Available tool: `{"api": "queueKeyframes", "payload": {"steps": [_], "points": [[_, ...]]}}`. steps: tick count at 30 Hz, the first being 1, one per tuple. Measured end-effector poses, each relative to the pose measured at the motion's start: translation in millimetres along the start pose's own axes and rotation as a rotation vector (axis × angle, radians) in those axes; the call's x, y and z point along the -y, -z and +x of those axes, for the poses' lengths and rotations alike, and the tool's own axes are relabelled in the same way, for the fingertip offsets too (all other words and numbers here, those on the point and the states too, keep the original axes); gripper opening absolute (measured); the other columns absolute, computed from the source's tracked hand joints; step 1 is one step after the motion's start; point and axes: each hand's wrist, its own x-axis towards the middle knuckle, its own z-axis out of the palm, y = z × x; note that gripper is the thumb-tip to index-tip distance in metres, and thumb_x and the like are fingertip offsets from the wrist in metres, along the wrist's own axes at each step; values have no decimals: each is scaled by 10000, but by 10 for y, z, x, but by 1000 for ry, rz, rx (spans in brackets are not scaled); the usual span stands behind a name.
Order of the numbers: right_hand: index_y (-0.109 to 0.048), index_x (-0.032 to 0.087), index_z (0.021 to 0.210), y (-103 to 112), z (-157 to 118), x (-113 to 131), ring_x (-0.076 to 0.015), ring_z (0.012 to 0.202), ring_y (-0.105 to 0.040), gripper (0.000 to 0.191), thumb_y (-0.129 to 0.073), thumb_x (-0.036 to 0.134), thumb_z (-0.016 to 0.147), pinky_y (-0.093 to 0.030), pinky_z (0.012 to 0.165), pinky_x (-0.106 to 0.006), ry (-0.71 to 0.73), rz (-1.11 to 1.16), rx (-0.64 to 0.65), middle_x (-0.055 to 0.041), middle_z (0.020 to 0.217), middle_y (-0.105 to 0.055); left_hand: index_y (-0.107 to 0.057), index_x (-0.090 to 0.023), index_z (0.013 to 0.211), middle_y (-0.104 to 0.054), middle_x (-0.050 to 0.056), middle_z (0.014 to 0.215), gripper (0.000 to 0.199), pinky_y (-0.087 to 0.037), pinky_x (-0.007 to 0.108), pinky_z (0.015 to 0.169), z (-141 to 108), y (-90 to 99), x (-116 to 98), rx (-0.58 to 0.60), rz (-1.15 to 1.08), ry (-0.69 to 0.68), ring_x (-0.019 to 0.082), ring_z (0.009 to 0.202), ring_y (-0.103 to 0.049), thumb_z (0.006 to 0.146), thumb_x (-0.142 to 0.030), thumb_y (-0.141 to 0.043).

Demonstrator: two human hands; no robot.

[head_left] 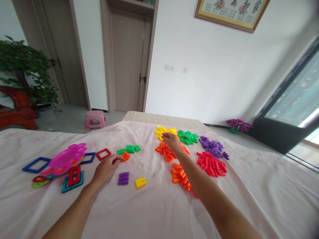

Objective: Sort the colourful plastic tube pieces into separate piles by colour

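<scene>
My left hand (108,168) rests on the cloth with its fingers curled together, fingertips against a small group of orange plastic tubes (126,156). Just behind lie several green tubes (133,148) in a row. Nearer to me are a purple group (123,178) and a yellow group (141,183) of tubes. My right hand (171,140) hangs over the line between the yellow pile (164,130) and an orange pile (164,150). Its thumb and fingers are drawn together; what they hold, if anything, is too small to make out.
Green (188,137), purple (211,147) and red (211,165) tube piles lie right, with another orange pile (179,176) by my right forearm. At left are a pink plate (66,159) and square frames (37,165). A pink stool (95,119) stands beyond the cloth-covered surface.
</scene>
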Motion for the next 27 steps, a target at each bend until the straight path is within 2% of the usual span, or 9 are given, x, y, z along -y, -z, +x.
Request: {"api": "queueKeyframes", "payload": {"steps": [3,5,8,12,17,20,23,25,27], "points": [[-720,172,1063,-308,-305,98,-151,793,-700,292,-562,157,818,-549,736,-267,34,61,172,-49,950,-758,-717,-257,1020,-759,-3,1075,285,-470,248,787,2,-11,17,-21,-19,-9,187,960,-683,846,-322,-501],[-724,187,1073,-496,-482,199,-157,826,-699,289,-573,158,828,-544,769,-271,98,-1,276,-41,970,-760,-709,-238,1025,-757,13,1069,287,-477,251,808,7,-20,35,-40,-56,-10,189,969,-681,850,-319,-497],[-694,209,1180,-737,-629,364,-165,930,-687,362,-570,146,846,-516,867,-281,174,-171,342,-50,1131,-733,-700,-219,1016,-752,31,1064,281,-483,257,821,17,-28,57,-68,-87,-28,190,967,-679,851,-318,-495],[-612,224,1315,-996,-591,540,-211,1139,-613,415,-543,205,906,-465,935,-307,226,-438,369,-93,1297,-652,-700,-224,1004,-747,33,1052,276,-483,263,812,28,-27,58,-69,-55,-59,191,948,-677,853,-315,-488],[-681,192,1188,-1233,-447,607,-258,1121,-594,314,-559,316,926,-455,889,-334,197,-647,416,-130,1165,-689,-700,-239,1003,-743,23,1079,266,-474,267,837,39,-25,56,-53,-39,-52,196,994,-668,843,-299,-498],[-705,210,1144,-1292,-445,562,-231,1102,-592,288,-514,203,929,-437,902,-315,243,-684,402,-114,1134,-694,-697,-239,1007,-741,22,1095,268,-471,269,850,34,-19,52,-42,-36,-48,196,1011,-666,847,-295,-489],[-694,218,1176,-1240,-500,489,-220,1096,-601,340,-507,134,904,-443,890,-297,274,-664,416,-106,1130,-701,-696,-238,1022,-745,21,1094,281,-474,268,851,18,-3,38,-37,-44,-32,197,1009,-672,851,-303,-483],[-677,216,1214,-1111,-532,434,-217,1087,-618,357,-547,147,888,-453,898,-293,290,-586,409,-96,1140,-710,-698,-239,1031,-748,18,1095,288,-477,264,849,6,10,29,-35,-45,-32,199,1009,-676,846,-310,-489],[-659,216,1248,-883,-535,372,-204,1082,-632,379,-590,174,878,-461,924,-287,311,-448,336,-77,1177,-712,-700,-240,1028,-750,15,1090,289,-480,261,842,-2,20,25,-29,-35,-40,200,1000,-680,845,-330,-496]]}}
